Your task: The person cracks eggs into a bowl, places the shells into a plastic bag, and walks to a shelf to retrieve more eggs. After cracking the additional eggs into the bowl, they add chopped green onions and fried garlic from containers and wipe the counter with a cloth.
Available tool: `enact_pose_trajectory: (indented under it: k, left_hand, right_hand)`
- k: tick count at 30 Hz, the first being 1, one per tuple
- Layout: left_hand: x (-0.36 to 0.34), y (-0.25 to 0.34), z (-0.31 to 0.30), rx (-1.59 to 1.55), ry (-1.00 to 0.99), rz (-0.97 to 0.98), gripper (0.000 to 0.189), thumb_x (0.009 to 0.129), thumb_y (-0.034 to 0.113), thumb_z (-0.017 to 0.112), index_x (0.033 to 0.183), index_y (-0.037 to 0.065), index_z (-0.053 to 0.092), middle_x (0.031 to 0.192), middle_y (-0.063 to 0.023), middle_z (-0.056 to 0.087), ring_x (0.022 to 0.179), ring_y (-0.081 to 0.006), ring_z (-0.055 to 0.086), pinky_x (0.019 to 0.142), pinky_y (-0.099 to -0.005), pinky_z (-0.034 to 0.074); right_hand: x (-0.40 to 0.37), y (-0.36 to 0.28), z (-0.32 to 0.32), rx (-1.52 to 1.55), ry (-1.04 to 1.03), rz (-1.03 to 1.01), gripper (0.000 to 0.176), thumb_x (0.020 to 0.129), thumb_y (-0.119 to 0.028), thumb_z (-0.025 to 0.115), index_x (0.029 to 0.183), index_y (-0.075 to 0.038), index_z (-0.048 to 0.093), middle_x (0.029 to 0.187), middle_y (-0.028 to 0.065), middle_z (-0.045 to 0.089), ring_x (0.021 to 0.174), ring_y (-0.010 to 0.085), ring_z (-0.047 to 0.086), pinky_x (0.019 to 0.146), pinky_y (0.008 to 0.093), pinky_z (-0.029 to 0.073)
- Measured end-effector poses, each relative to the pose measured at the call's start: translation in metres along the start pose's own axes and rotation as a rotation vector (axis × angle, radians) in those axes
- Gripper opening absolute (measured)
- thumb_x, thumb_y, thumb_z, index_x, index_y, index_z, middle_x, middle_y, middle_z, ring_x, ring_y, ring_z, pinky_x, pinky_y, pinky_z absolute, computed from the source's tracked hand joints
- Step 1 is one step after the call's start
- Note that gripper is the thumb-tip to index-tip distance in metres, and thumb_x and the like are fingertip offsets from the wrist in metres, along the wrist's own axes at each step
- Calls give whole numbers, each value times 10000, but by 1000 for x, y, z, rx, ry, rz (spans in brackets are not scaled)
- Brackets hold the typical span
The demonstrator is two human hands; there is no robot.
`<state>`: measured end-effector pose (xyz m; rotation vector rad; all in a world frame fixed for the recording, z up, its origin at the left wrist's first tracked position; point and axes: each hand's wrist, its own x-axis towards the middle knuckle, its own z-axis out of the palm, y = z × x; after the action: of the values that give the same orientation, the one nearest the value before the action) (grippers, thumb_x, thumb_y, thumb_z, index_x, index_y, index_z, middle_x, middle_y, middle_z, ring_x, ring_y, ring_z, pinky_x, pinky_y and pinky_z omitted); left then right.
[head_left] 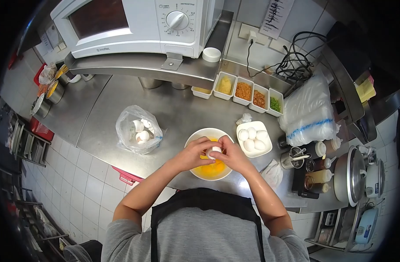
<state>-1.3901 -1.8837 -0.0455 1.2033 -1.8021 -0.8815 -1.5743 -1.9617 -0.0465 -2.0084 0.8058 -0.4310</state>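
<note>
Over a white bowl (191, 140) of yolks and egg white, my left hand (192, 153) and my right hand (234, 155) together hold a white egg (215, 149). Fingers of both hands wrap round its shell, and part of the shell is hidden by them. Yellow yolks (212, 169) lie in the bowl beneath. Just right of the bowl, a white square dish (256, 153) carries several whole white eggs (249, 144). To the left stands a clear plastic bag (127, 126) with broken eggshells (143, 136) inside.
Small white tubs of toppings (243, 91) line the back of the steel counter (105, 144), below a shelf with a microwave (139, 26). On the right are a stack of plastic-wrapped goods (308, 111), sauce bottles (320, 176), a metal cup (291, 160), a crumpled cloth (273, 174) and a large pot (349, 174).
</note>
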Motion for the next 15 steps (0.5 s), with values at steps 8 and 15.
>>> enact_pose_trajectory:
  k: [8,15]
  left_hand:
    - [-63,-11,-85,131,669,-195,506,728,-6,755,1195,98,591,1090,-67,578,997,-182,602,825,-277,554]
    - [-118,-84,-134,564,782,-505,605,749,114,755,1307,117,523,1249,-209,501,1138,-390,515,940,-452,447]
  right_hand:
    - [-31,95,-76,-833,364,299,449,758,-207,706,1183,-139,576,1131,142,606,1064,315,556,883,490,436]
    - [-39,122,-73,-803,377,316,460,732,-225,743,1164,-175,594,1109,84,630,1081,277,561,853,494,398]
